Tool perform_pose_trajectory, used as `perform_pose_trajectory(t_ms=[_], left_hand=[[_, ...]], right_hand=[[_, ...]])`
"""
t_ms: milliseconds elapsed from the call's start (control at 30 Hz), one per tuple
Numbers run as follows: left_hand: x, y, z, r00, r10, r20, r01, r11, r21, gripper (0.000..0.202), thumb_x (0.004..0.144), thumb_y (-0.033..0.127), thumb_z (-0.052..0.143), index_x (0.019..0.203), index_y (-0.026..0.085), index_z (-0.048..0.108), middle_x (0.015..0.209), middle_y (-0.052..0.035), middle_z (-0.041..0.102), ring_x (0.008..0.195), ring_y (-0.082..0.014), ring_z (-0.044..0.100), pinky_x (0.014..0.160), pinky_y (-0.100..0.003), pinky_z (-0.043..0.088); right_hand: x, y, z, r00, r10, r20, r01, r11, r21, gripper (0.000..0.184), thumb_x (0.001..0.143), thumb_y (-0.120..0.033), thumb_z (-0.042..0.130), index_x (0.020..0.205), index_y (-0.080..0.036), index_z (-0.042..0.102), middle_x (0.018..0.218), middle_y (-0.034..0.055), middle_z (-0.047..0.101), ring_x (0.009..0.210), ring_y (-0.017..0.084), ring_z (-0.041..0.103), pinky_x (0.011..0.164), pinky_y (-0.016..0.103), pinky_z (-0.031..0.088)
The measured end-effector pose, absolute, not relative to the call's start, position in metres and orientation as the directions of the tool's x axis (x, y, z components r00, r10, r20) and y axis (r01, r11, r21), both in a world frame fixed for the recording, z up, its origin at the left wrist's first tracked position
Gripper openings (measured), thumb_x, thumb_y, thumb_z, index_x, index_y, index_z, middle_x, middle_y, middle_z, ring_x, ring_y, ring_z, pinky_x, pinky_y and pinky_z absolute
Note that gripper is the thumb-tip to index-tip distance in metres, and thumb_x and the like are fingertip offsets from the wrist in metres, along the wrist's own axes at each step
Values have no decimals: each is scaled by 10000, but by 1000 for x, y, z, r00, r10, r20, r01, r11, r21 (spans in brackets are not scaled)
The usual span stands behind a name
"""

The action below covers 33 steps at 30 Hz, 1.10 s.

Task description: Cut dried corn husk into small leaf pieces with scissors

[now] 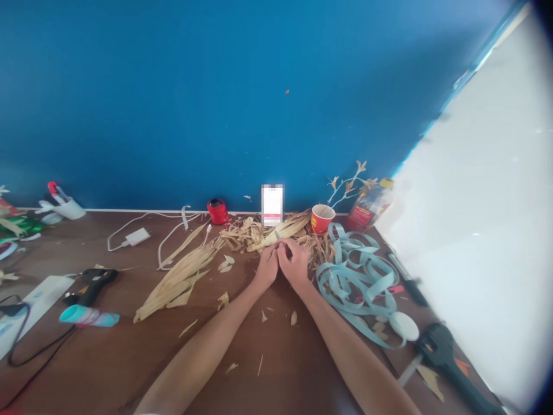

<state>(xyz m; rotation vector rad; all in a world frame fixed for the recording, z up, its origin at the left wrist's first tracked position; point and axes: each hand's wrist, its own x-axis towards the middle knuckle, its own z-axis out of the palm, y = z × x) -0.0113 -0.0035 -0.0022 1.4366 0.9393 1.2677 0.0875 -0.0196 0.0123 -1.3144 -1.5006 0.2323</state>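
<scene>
My left hand (266, 266) and my right hand (295, 264) meet at the middle of the brown table (129, 357), fingers curled and pinched together on a strip of dried corn husk (276, 233) that runs up and right from the fingertips. A heap of shredded husk (253, 235) lies just beyond the hands. A long bundle of husk leaves (181, 276) lies to the left of my left hand.
Coiled pale blue ribbon (358, 274) lies right of my right hand, with a red paper cup (322, 218) behind it. A red tin (217, 211), white charger with cable (137, 236), black glue guns (93, 283) (440, 346), teal spool (88, 316), power strip (32, 302) stand around.
</scene>
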Motion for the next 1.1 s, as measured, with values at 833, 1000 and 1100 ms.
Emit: perform_pose_trajectory(t_ms=[833,1000,1100], left_hand=[[-11,-1,-3,165,968,189,56,-201,978,223,846,189,374,713,154,549,627,19,514,616,-122,449,620,-249,375],[-11,-2,1,172,958,228,68,-243,968,258,877,216,367,769,151,593,708,-5,583,681,-138,497,697,-269,412],[-10,-3,1,184,964,194,30,-202,979,268,893,275,392,779,156,604,651,-1,563,676,-148,510,688,-269,426]], right_hand=[[97,-10,9,215,858,467,318,391,-864,221,814,-223,488,785,-174,702,740,26,694,668,166,628,645,257,490],[95,-11,8,208,845,493,366,400,-840,209,834,-243,503,856,-182,701,813,39,717,718,172,647,703,272,505],[97,-11,8,217,834,508,364,413,-835,200,830,-238,510,842,-186,703,818,40,722,724,175,654,700,273,510]])
